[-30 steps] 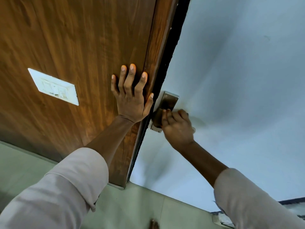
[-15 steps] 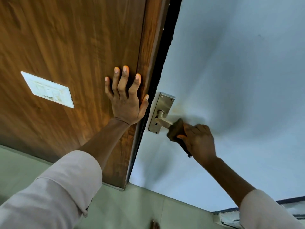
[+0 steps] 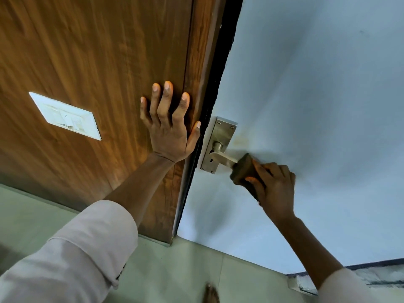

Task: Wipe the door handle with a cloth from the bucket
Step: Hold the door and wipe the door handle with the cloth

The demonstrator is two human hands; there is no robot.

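A metal lever door handle [image 3: 223, 159] sticks out from its steel backplate [image 3: 220, 136] on the pale blue door [image 3: 317, 110]. My right hand [image 3: 274, 189] grips a dark brown cloth [image 3: 243, 169] wrapped over the outer end of the lever. My left hand [image 3: 168, 127] lies flat with spread fingers on the wooden panel [image 3: 91, 62] beside the door's edge, holding nothing. The bucket is out of sight.
A white switch plate [image 3: 65, 115] is set in the wooden panel at the left. Pale floor tiles [image 3: 185, 270] run along the bottom, with a bare foot [image 3: 211, 294] at the lower edge. A dark gap [image 3: 220, 68] separates panel and door.
My right hand has slid with the cloth from the backplate out along the lever to its end, uncovering the plate and the lever's root. My left hand stays flat on the panel.
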